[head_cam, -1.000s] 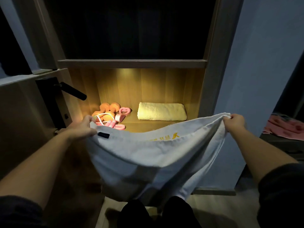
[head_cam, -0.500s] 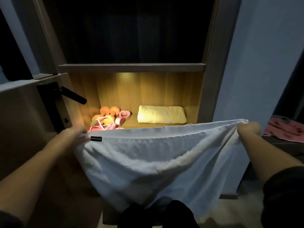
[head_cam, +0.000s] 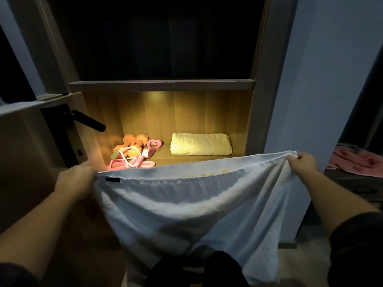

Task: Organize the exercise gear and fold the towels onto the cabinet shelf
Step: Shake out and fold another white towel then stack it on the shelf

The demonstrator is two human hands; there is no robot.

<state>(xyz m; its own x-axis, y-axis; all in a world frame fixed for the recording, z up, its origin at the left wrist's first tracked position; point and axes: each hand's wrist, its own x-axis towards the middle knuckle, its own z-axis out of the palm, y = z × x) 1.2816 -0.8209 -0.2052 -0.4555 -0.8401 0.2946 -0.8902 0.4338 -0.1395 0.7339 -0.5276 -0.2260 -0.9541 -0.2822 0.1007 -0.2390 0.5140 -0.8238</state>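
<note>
A large white towel (head_cam: 186,210) hangs spread in front of the lit cabinet shelf (head_cam: 186,159). My left hand (head_cam: 76,179) grips its top left corner, near a small black tag. My right hand (head_cam: 304,164) pinches the top right corner, which is bunched. The towel sags between them and covers my legs. On the shelf lie a folded yellow towel (head_cam: 201,143) at the right, orange dumbbells (head_cam: 132,145) at the left, and a pink skipping rope (head_cam: 132,162) with a pink grip trainer (head_cam: 152,148) beside them.
An open door with a black lever handle (head_cam: 89,121) stands at the left, close to my left hand. The compartment above the shelf is dark. A pink cloth (head_cam: 356,162) lies on a dark surface at the right. A pale wall stands right of the cabinet.
The towel's top edge dropped slightly and slackened after being pulled taut; my right hand moved a little inward and up. The doubled edge with yellow print shows again.
</note>
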